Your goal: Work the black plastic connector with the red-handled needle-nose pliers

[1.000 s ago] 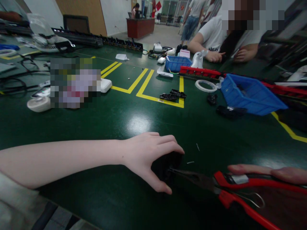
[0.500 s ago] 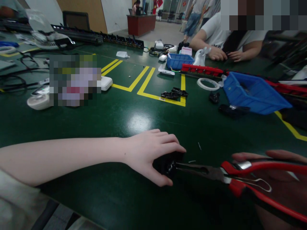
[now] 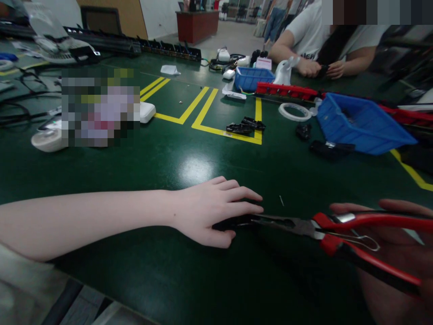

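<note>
My left hand (image 3: 216,210) lies palm down on the green table, thumb and fingers around a small black part (image 3: 233,222). Most of that part is hidden beneath the palm. My right hand (image 3: 399,253) grips red-handled needle-nose pliers (image 3: 301,225). Their jaw tips reach the black part between my left thumb and index finger. Whether the tips pinch it I cannot tell. A thin pale sliver (image 3: 281,201) lies just beyond the pliers.
Ahead are black parts (image 3: 239,128) by yellow tape lines, a white tape roll (image 3: 295,112), and a blue bin (image 3: 365,124) to the right. A smaller blue bin (image 3: 253,79) and a red strip (image 3: 287,91) stand farther back. A co-worker (image 3: 324,49) sits opposite.
The black part has tipped lower under my left hand, whose fingers have straightened somewhat. The pliers' jaws have shifted slightly up and toward the left hand's fingertips.
</note>
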Motion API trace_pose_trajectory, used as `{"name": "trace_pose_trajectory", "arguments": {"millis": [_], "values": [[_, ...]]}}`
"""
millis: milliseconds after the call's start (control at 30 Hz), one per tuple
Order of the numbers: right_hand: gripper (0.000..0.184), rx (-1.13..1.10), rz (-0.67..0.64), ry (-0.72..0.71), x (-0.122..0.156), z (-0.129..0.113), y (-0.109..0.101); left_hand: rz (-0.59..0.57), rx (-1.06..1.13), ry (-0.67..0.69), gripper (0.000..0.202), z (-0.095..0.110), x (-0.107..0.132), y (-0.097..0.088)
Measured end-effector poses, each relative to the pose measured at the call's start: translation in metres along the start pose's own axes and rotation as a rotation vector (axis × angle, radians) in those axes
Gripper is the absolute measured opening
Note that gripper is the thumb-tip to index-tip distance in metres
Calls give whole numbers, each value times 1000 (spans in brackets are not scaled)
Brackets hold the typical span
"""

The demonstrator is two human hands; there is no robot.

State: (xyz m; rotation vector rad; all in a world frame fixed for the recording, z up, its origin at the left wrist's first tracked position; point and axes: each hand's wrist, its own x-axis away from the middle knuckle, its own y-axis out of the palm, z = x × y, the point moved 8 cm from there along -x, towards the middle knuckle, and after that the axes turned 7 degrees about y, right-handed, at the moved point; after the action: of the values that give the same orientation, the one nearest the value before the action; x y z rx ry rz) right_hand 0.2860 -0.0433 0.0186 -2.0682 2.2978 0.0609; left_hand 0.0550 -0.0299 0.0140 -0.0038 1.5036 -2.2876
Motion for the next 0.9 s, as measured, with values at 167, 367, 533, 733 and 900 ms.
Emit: {"name": "trace_pose_trajectory", "arguments": {"millis": [167,367,533,733,900], "values": [[62,10,20,11,1,0,0,29,64,-37,66,-4,0,-1],[64,16,45,-12,2,-2,4,68,43,-93,71,-11,0,-1],[63,20,30,-46,2,-5,3,55,11,-114,58,-13,-1,-1],[64,29,-13,-42,3,-4,2,41,22,-100,47,-11,-2,-1],[65,18,-1,-7,1,-2,3,32,-30,-94,56,-9,-2,0]]}}
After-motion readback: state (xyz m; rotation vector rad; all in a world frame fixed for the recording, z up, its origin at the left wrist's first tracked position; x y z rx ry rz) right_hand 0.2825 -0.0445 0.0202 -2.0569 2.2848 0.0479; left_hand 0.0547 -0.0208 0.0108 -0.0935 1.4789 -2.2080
